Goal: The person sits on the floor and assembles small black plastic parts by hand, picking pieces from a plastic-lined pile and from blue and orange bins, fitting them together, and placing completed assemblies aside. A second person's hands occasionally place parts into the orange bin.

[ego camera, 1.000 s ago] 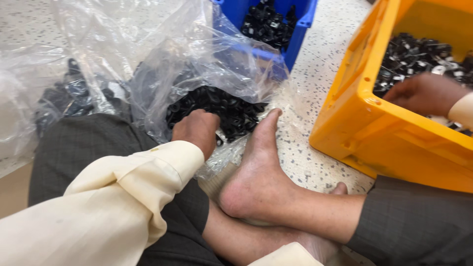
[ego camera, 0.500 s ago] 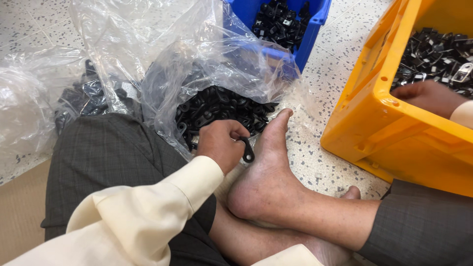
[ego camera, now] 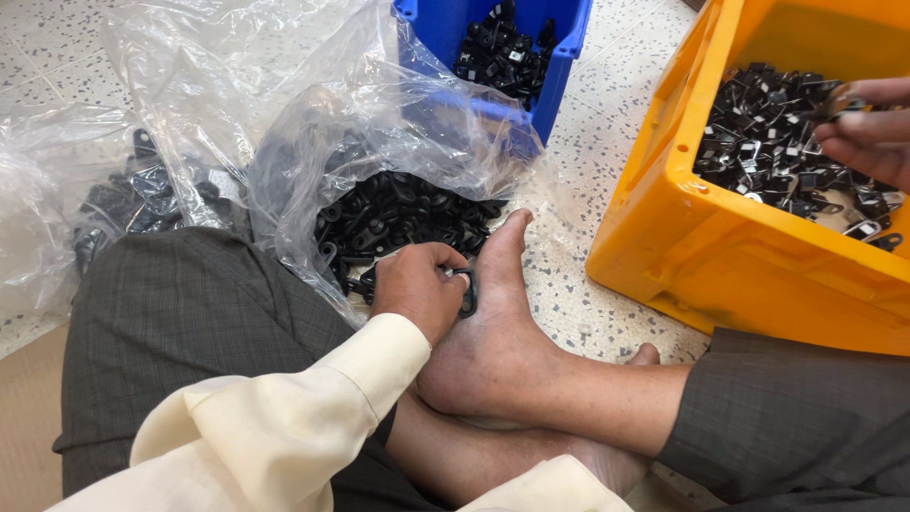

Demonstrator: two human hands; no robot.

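At the bag mouth, left hand [ego camera: 417, 289] is curled narrow, pinching a black clip [ego camera: 466, 292] against the bare foot [ego camera: 493, 332]. Right hand [ego camera: 867, 128] pinches a part [ego camera: 834, 102] over the orange crate [ego camera: 749, 256] of clips. Blue bin [ego camera: 559, 66] and clear bag [ego camera: 379, 133] hold more.

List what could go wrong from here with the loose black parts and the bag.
The left hand pinches one black clip right over the bare foot; it could drop out of sight. The clear plastic bag slumps open, so its black clip pile may spill onto the speckled floor.
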